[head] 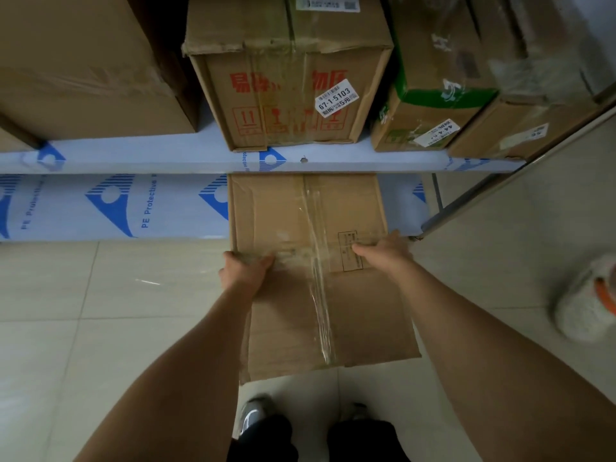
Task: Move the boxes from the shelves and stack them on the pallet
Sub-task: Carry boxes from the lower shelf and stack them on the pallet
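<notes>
Down low, a person's two bare hands hold a plain cardboard box (320, 271) whose far end sits under the upper shelf (200, 158), on the lower shelf (133, 208), while its near end juts out over the tiled floor (66, 311). The left hand (245, 270) grips the box's left edge, thumb curled over the top face. The right hand (386, 253) lies on the top face near the right edge, fingers bent over a small printed label; its grip looks clamped on the box too. A strip of clear tape (318, 295) runs along the box's top seam.

Both shelves wear white film printed with blue logos. On the upper shelf stand a large plain carton (83, 68) at left, a carton with red printing (290, 81) and a white sticker in the middle, a green-banded box (430, 95) beside it, and a further wrapped box (520, 128) at right. A grey shoe (253, 418) shows below the box, and a white fluffy object (583, 301) lies on the floor at right.
</notes>
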